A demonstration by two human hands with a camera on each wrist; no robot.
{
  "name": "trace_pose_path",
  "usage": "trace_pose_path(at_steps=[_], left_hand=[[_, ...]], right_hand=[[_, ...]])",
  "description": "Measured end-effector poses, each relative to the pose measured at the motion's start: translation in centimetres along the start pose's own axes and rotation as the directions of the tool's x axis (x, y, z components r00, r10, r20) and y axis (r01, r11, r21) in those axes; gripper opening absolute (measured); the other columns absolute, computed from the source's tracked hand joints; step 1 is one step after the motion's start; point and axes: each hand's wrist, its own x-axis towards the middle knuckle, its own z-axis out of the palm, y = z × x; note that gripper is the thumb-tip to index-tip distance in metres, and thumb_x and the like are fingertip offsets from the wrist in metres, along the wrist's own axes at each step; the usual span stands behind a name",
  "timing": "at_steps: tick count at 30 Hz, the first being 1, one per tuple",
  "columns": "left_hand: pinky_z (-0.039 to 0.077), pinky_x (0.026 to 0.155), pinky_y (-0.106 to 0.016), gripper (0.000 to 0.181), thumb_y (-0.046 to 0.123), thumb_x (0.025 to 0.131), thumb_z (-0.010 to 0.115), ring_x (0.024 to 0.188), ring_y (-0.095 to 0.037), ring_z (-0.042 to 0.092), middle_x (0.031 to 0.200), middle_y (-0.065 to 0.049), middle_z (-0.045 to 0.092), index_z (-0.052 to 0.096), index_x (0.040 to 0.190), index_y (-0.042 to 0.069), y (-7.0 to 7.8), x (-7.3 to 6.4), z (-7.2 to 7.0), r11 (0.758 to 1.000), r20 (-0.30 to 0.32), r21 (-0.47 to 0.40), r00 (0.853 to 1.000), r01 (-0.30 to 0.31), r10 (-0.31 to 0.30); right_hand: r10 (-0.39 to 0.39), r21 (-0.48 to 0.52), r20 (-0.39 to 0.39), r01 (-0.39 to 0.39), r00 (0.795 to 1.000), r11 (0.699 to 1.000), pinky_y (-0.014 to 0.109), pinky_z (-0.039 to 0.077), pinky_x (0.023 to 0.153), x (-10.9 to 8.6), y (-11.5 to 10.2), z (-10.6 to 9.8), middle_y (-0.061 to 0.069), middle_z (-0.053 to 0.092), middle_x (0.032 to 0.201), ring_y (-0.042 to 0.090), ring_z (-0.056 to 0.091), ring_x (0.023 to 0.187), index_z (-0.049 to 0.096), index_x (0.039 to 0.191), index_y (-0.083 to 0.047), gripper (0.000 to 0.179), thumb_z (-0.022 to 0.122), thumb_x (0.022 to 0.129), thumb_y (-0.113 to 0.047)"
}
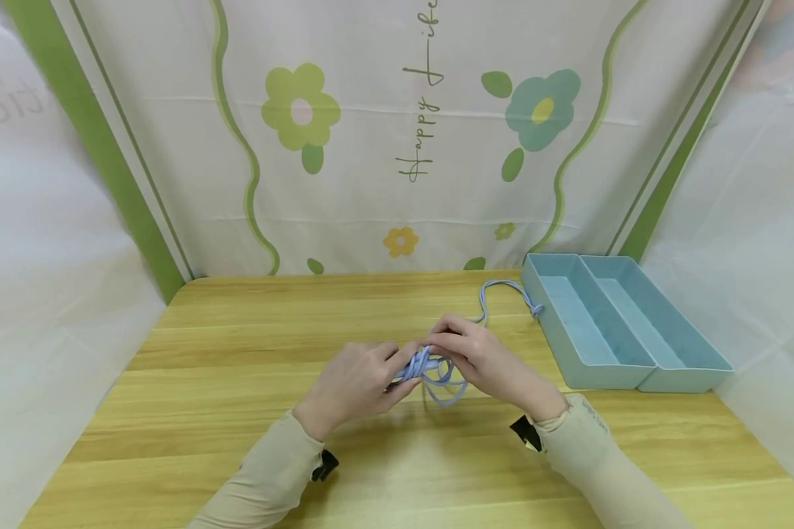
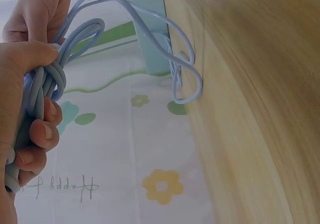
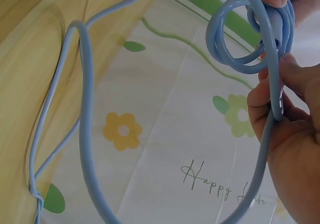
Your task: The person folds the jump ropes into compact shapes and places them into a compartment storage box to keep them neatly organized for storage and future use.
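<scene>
My left hand (image 1: 357,378) grips a bundle of light blue cord (image 1: 418,364) above the middle of the wooden table. In the left wrist view its fingers (image 2: 44,132) curl round a thick blue part, with several turns of cord wrapped across it. My right hand (image 1: 490,364) meets the bundle from the right. The right wrist view has its thumb and fingers pinching the cord (image 3: 274,84) beside a round coil (image 3: 215,39). Loose loops hang below both hands. A doubled length of cord runs back to a knotted end (image 1: 537,310) beside the blue tray.
Two long light blue trays (image 1: 585,367) stand side by side at the table's right. The wooden table (image 1: 238,330) ends at a white printed cloth (image 1: 370,198) hanging behind it. More cloth hangs at the left and right sides.
</scene>
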Motion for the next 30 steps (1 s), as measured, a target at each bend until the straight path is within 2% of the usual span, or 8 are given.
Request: trace_pose_path(at_steps=[3, 7, 11, 15, 19, 23, 26, 30], left_hand=[[0.035, 0.042, -0.016, 0.051, 0.035, 0.087, 0.074, 0.048, -0.006, 0.045, 0.072, -0.001, 0.059, 0.064, 0.123, 0.0, 0.1, 0.0, -0.1, 1.0, -0.011, 0.01, 1.0, -0.016, 0.016], [0.037, 0.043, -0.017, 0.054, 0.036, 0.087, 0.074, 0.049, -0.006, 0.046, 0.072, -0.001, 0.059, 0.064, 0.124, -0.001, 0.3, 0.2, -0.2, 0.998, -0.031, 0.027, 0.998, -0.049, 0.05], [0.037, 0.043, -0.016, 0.057, 0.037, 0.087, 0.073, 0.049, -0.005, 0.045, 0.07, 0.0, 0.057, 0.063, 0.126, -0.003, 0.7, 0.3, -0.3, 0.996, -0.041, 0.044, 0.996, -0.083, 0.084], [0.038, 0.044, -0.016, 0.059, 0.036, 0.087, 0.074, 0.05, -0.004, 0.045, 0.07, 0.001, 0.056, 0.062, 0.127, -0.005, 0.9, 0.4, -0.4, 0.995, -0.053, 0.044, 0.994, -0.094, 0.097], [0.035, 0.043, -0.015, 0.061, 0.036, 0.089, 0.071, 0.049, -0.004, 0.042, 0.069, 0.002, 0.054, 0.058, 0.132, -0.005, 1.0, 0.4, -0.4, 0.992, -0.082, 0.058, 0.99, -0.111, 0.115], [0.028, 0.041, -0.015, 0.053, 0.037, 0.098, 0.058, 0.048, -0.004, 0.035, 0.067, 0.003, 0.05, 0.056, 0.138, 0.002, 1.0, 0.3, -0.2, 0.991, -0.118, 0.041, 0.985, -0.124, 0.128], [0.027, 0.041, -0.015, 0.047, 0.036, 0.102, 0.051, 0.047, -0.004, 0.033, 0.067, 0.002, 0.049, 0.056, 0.139, 0.007, 1.0, 0.3, -0.1, 0.992, -0.143, -0.01, 0.982, -0.123, 0.121], [0.03, 0.045, -0.013, 0.046, 0.033, 0.1, 0.056, 0.049, -0.003, 0.037, 0.071, 0.001, 0.054, 0.058, 0.136, 0.005, 1.0, 0.4, -0.1, 0.987, -0.168, -0.121, 0.982, -0.106, 0.084]], right_hand=[[-0.01, 0.036, -0.008, 0.01, 1.0, 0.999, 0.018, 0.049, 0.074, -0.1, 0.3, -0.1, 0.006, 0.059, 0.101, 0.012, 0.059, 0.086, 0.07, 0.112, -0.001, 0.021, 0.065, 0.092, 0.006], [-0.011, 0.069, -0.046, 0.015, 0.999, 0.998, 0.018, 0.051, 0.07, -0.2, 0.7, -0.2, 0.006, 0.063, 0.099, 0.012, 0.062, 0.084, 0.073, 0.109, -0.001, 0.017, 0.065, 0.095, -0.003], [0.018, 0.076, -0.095, -0.011, 0.995, 0.997, 0.015, 0.047, 0.059, -0.4, 0.9, -0.4, 0.001, 0.067, 0.09, 0.008, 0.059, 0.071, 0.077, 0.103, -0.004, 0.015, 0.069, 0.092, -0.011], [0.063, 0.077, -0.104, -0.055, 0.993, 0.995, 0.013, 0.041, 0.053, -0.4, 0.9, -0.5, -0.004, 0.067, 0.081, 0.004, 0.053, 0.062, 0.079, 0.1, -0.007, 0.014, 0.074, 0.087, -0.008], [0.072, 0.083, -0.068, -0.067, 0.995, 0.994, 0.013, 0.038, 0.052, -0.4, 0.9, -0.7, -0.005, 0.065, 0.082, 0.004, 0.047, 0.061, 0.077, 0.104, -0.004, 0.021, 0.074, 0.085, 0.002], [0.072, 0.097, -0.007, -0.071, 0.997, 0.993, 0.016, 0.04, 0.055, -0.5, 0.9, -0.9, -0.002, 0.066, 0.089, 0.005, 0.048, 0.064, 0.075, 0.11, -0.003, 0.023, 0.068, 0.09, 0.005], [0.093, 0.13, 0.043, -0.098, 0.995, 0.987, 0.019, 0.042, 0.056, -0.6, 1.0, -0.9, -0.001, 0.068, 0.095, 0.005, 0.051, 0.066, 0.073, 0.114, -0.005, 0.025, 0.064, 0.093, 0.005], [0.132, 0.201, 0.085, -0.147, 0.988, 0.969, 0.022, 0.046, 0.057, -0.7, 1.6, -0.8, -0.003, 0.069, 0.099, 0.009, 0.056, 0.068, 0.073, 0.115, -0.006, 0.028, 0.063, 0.093, 0.007]])
